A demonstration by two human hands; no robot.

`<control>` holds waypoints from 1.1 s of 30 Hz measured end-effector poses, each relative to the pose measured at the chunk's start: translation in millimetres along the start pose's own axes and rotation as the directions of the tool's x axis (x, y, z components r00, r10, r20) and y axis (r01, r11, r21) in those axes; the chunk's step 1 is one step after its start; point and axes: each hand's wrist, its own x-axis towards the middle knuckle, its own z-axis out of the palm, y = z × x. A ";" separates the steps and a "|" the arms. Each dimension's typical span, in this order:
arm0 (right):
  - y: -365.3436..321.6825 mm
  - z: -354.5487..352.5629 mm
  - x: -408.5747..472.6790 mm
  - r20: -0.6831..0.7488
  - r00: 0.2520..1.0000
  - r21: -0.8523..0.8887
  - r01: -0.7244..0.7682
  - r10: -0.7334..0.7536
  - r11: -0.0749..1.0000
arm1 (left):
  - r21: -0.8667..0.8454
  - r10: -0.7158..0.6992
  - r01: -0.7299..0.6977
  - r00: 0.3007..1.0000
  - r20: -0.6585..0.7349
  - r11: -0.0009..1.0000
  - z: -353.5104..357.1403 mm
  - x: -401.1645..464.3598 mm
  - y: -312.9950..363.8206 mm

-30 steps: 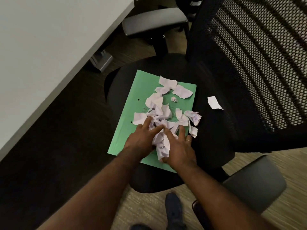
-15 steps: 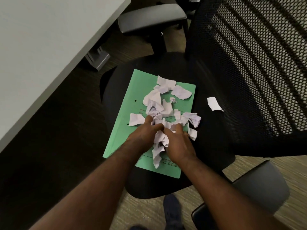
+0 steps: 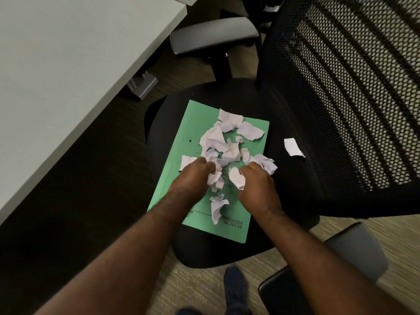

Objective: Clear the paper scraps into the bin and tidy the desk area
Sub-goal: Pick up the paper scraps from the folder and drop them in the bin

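Several crumpled white paper scraps (image 3: 229,142) lie heaped on a green file folder (image 3: 195,123), which rests flat on the black seat of an office chair (image 3: 293,185). My left hand (image 3: 193,176) is curled around scraps at the folder's middle left. My right hand (image 3: 256,185) is curled around other scraps just to the right of it. One crumpled scrap (image 3: 217,206) lies on the folder between my wrists. A single flat scrap (image 3: 293,147) sits on the seat, right of the folder. No bin is in view.
The chair's mesh backrest (image 3: 354,87) rises at the right, with grey armrests at the back (image 3: 213,36) and front right (image 3: 354,248). A pale desk (image 3: 68,53) fills the upper left. My dark shoe (image 3: 235,285) stands on the carpet below the seat.
My hands were pressed together over the scraps. They have now drawn apart, each with fingers closed on its own bunch. One scrap has dropped onto the folder between them.
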 end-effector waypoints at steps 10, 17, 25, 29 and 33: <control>-15.3 -34.2 4.4 -0.126 0.991 0.001 0.046 -0.046 0.999 | -0.008 0.027 -0.028 0.990 -0.136 1.000 -31.4 -25.5 15.1; -30.1 -45.3 2.9 -0.187 0.981 0.049 0.068 -0.057 0.997 | -0.074 -0.018 -0.004 0.958 -0.285 0.997 -42.4 -50.5 18.7; -30.7 -49.3 0.0 -0.209 0.976 0.038 0.065 -0.056 0.997 | -0.089 0.022 -0.054 0.944 -0.330 0.995 -37.5 -61.0 25.9; -24.7 -54.9 1.5 -0.204 0.977 0.058 0.073 -0.059 0.996 | -0.106 0.019 -0.056 0.945 -0.327 0.993 -34.2 -52.1 32.4; -21.1 -61.2 -0.2 -0.180 0.983 0.078 0.061 -0.046 0.995 | -0.107 0.011 -0.047 0.948 -0.317 0.993 -36.1 -50.9 37.1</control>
